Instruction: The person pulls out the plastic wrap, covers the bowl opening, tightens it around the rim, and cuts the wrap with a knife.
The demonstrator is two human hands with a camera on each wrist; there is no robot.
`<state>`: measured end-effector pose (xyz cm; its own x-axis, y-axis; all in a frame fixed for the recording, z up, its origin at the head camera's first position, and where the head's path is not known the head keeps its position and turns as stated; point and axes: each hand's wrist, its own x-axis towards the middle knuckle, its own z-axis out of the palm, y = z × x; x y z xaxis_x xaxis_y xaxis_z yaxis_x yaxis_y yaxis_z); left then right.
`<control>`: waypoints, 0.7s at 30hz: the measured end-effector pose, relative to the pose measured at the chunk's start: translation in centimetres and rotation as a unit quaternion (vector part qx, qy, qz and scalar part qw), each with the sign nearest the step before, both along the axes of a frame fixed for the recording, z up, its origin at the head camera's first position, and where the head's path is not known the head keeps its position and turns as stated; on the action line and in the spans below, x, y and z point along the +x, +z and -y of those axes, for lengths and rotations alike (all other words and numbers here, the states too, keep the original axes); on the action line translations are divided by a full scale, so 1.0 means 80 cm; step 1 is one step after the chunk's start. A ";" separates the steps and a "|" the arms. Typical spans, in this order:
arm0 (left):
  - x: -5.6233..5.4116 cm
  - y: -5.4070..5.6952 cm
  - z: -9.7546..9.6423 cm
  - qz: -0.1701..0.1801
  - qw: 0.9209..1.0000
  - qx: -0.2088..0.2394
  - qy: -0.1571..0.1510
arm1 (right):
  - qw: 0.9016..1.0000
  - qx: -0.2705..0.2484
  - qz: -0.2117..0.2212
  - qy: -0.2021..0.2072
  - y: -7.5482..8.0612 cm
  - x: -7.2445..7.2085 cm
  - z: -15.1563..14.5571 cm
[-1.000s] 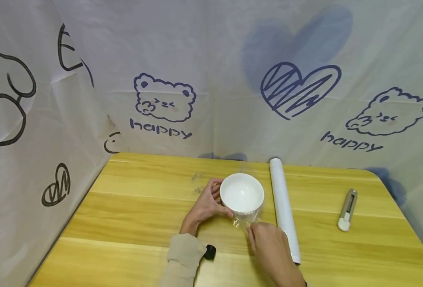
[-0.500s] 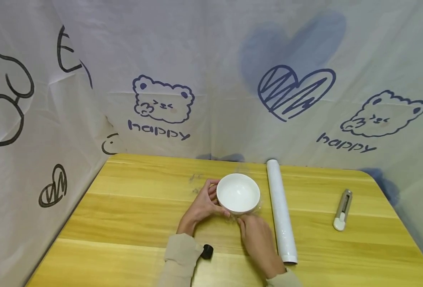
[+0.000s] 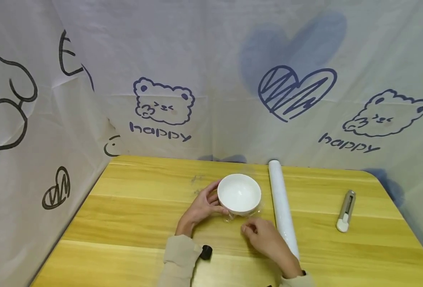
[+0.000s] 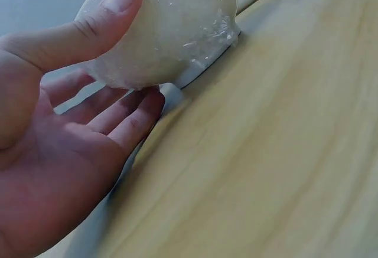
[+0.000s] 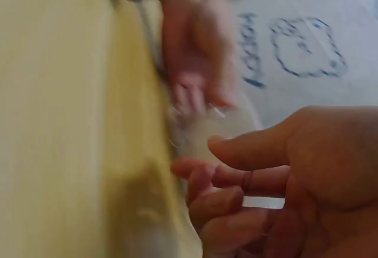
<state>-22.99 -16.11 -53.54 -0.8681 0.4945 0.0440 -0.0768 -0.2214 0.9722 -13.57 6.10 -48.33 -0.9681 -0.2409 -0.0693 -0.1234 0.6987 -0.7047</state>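
Observation:
My left hand (image 3: 201,206) grips the white bowl (image 3: 239,192) from its left side. In the left wrist view its thumb lies along the wall and its fingers reach underneath. Clear plastic wrap (image 4: 192,30) clings wrinkled to the outside of the bowl, with loose crumpled edges below the near rim. The bowl's inside looks bare in the head view. Just in front of the bowl, my right hand (image 3: 265,238) is apart from it, fingers loosely curled. In the right wrist view a gap shows between thumb and forefinger, and I see nothing held there.
A long white roll of plastic wrap (image 3: 282,207) lies right of the bowl, close by my right hand. Farther right is a grey and white box cutter (image 3: 346,211). Printed cloth (image 3: 226,79) hangs behind the wooden table (image 3: 132,223) and along its left side.
My right hand first moved in to the bowl's near side with the wrap, then let go and drew back to the right. The hanging wrap now lies against the bowl. My left hand keeps its grip.

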 end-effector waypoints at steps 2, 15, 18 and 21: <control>0.000 0.001 0.002 -0.003 1.000 -0.004 -0.009 | 1.000 -0.007 0.020 -0.013 0.006 -0.002 -0.015; 0.009 0.012 -0.009 -0.064 0.985 -0.141 0.073 | 0.997 -0.010 0.001 -0.080 0.003 -0.009 -0.040; 0.010 0.011 -0.010 -0.041 0.991 -0.115 0.057 | 0.995 -0.039 0.000 -0.092 -0.009 -0.017 -0.031; 0.011 0.010 -0.016 -0.034 0.993 -0.103 0.047 | 0.991 -0.083 0.004 -0.102 -0.018 -0.022 -0.025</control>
<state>-22.11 -14.82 -52.77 -0.9094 0.4158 0.0102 0.0017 -0.0208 0.9998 -15.31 8.09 -49.80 -0.9974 -0.0492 -0.0526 0.0141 0.5833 -0.8121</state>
